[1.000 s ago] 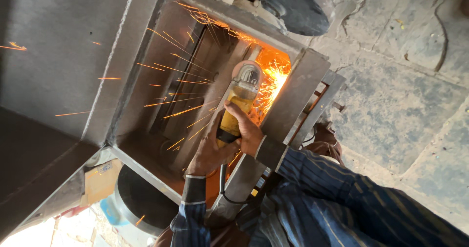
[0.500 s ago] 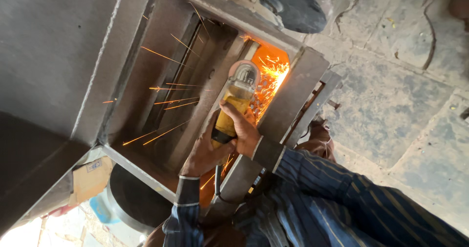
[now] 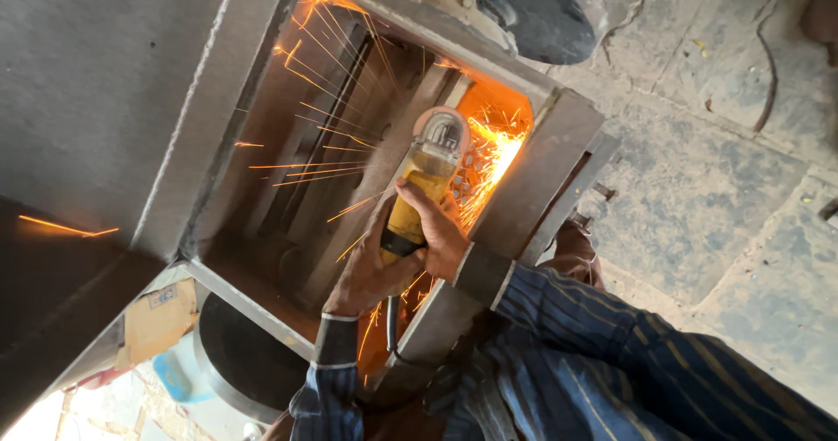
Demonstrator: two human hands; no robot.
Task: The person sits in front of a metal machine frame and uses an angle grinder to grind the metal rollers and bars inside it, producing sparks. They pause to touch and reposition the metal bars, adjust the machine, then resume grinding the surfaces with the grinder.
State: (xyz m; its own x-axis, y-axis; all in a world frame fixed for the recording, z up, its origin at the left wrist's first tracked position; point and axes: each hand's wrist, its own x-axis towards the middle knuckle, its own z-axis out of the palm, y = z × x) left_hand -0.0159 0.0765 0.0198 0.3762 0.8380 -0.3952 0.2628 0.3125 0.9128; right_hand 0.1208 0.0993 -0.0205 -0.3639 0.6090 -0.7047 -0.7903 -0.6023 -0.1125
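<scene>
Tight steel frame (image 3: 559, 144), both hands (image 3: 410, 249) gripping yellow grinder (image 3: 419, 197)

Dim overall; the strongest light is the orange glare of sparks (image 3: 489, 157) just beyond the fingers (image 3: 417, 198), tinting the nearby metal. Spark trails streak away above them. Daylight blows out white far below the fingers. Deep shadow lies well beside them; the frame is tilted, edges slightly soft.

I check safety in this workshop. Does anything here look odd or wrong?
Yes. Both hands, left and right, are bare on the yellow angle grinder while sparks fly close around them inside the metal frame. No gloves show.
</scene>
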